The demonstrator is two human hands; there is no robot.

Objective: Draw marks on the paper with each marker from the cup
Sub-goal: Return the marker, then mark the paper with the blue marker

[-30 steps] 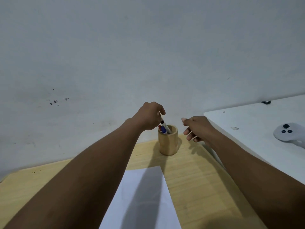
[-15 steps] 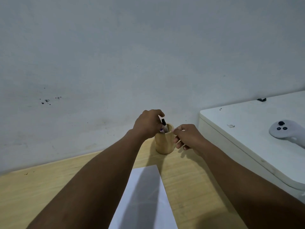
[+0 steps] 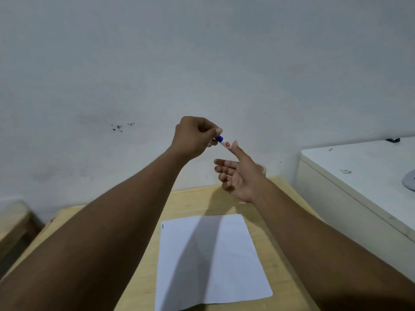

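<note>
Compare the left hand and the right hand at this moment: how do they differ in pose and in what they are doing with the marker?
The left hand is curled, pinching the blue-capped end of the marker; the right hand is open with fingers spread, only its raised finger meeting the marker's white barrel. The left hand sits higher; the right hand is lower, palm turned inward. Both are raised above the wooden table, beyond the paper.

A grey wall (image 3: 202, 52) flecked with dark specks (image 3: 119, 127) is being seen behind the grip, while a white cabinet (image 3: 359, 176) is standing off to its right, beside a wooden table (image 3: 280, 232) lying beneath it.
</note>
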